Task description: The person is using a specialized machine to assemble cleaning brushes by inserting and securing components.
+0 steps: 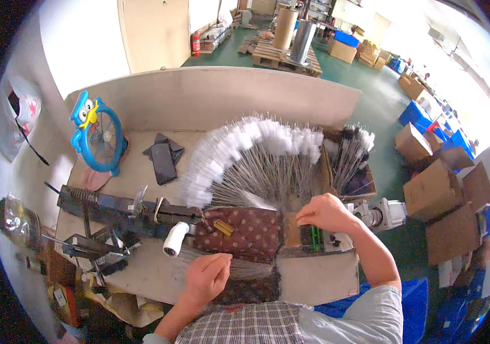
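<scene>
**Workbench with wire-stemmed brushes: 2 hands at the machine**

- Left hand (207, 278): low at the near edge of the bench, fingers curled and pinched together over a flat bundle of thin metal wires (245, 268). The hand touches the bundle's left end; whether it grips 1 wire or several cannot be told.
- Right hand (326, 212): further back and to the right, fingers bent down onto a small tan block (292, 229) at the right end of the machine. It rests closed on that part; nothing loose shows in it.
- Dark polka-dot cloth pad (245, 232): lies between the 2 hands, just behind the wire bundle, with a small brass-coloured piece on top.
- White spool (174, 238): just left of the pad, at the end of the long dark metal machine (121, 209) that runs across the bench's left half.
- Fan of finished brushes (256, 155): white fluffy tips on wire stems, spread in an arc behind the pad.
- Cardboard box (365, 183): right of the fan, holding more stems, upright and leaning.
- Blue toy fan with cartoon bird (99, 135): stands at the back left of the bench.
- Black cloth pieces (163, 157): flat on the bench, between fan and brushes.
- Cardboard cartons (445, 195): stacked on the green floor, well apart to the right.
</scene>
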### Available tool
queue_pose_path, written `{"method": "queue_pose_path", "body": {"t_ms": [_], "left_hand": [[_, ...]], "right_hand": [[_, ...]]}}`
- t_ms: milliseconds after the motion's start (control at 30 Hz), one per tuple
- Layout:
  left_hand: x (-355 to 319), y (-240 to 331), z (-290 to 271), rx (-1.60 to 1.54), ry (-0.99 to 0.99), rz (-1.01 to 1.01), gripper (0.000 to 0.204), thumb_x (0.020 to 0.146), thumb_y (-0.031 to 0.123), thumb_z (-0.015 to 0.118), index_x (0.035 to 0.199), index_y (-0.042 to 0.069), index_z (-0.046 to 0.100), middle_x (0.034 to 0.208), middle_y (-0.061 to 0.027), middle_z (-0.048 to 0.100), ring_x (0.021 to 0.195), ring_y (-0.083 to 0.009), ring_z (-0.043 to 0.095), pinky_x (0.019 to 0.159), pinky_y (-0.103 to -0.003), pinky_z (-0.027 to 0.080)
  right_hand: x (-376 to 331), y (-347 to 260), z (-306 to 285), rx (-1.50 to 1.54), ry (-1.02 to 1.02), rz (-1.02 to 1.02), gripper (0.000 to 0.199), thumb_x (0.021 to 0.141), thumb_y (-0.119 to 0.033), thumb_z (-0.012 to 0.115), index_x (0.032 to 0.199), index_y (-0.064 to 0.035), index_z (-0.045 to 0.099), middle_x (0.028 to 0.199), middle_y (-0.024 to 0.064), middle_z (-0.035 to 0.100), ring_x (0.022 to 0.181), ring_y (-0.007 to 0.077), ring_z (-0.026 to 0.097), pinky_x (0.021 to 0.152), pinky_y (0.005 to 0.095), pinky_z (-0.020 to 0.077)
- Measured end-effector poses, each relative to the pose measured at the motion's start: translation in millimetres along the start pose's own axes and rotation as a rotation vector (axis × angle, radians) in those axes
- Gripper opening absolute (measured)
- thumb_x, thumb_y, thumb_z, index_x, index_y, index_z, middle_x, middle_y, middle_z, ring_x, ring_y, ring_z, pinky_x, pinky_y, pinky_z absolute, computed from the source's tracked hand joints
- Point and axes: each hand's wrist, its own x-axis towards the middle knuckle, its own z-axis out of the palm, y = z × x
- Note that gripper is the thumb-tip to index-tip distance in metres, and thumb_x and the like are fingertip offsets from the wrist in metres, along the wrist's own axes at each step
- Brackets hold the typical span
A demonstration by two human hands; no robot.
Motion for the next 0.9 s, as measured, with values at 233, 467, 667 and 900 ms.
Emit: {"method": "queue_pose_path", "body": {"t_ms": [233,467,667,900], "left_hand": [[6,12,25,-0.021,-0.185,-0.137,0.016,0.077,0.008,0.065,0.092,0.007,0.066,0.085,-0.0096,0.067,0.074,-0.0247,0.065,0.065,-0.033,0.052],[-12,-12,6,-0.603,0.011,-0.942,0.021,0.085,0.015,0.061,0.101,0.001,0.063,0.084,-0.0079,0.066,0.074,-0.0153,0.063,0.068,-0.028,0.051],[-7,-33,-35,-0.768,0.264,-1.078,0.025,0.088,0.024,0.057,0.096,0.001,0.062,0.079,-0.0078,0.064,0.068,-0.0152,0.062,0.062,-0.028,0.050],[11,-50,0,-0.785,0.129,-1.004,0.034,0.082,0.037,0.063,0.085,0.003,0.060,0.067,-0.0024,0.060,0.059,-0.0106,0.055,0.056,-0.029,0.046]], "right_hand": [[56,-45,33,0.146,0.094,-0.295,0.017,0.072,-0.031,0.066,0.076,-0.0151,0.070,0.075,0.0014,0.065,0.078,0.0220,0.057,0.070,0.0352,0.0476],[105,-99,84,0.305,0.317,-0.383,0.014,0.069,-0.024,0.069,0.075,-0.0111,0.068,0.073,0.0023,0.064,0.076,0.0230,0.057,0.069,0.0343,0.0472],[112,-117,92,0.169,0.413,-0.350,0.011,0.067,-0.019,0.069,0.068,-0.0106,0.063,0.070,0.0009,0.062,0.075,0.0209,0.056,0.066,0.0334,0.0470],[114,-121,88,0.035,0.339,-0.284,0.010,0.066,-0.020,0.066,0.066,-0.0105,0.061,0.069,0.0008,0.061,0.075,0.0210,0.056,0.067,0.0333,0.0474]]}}
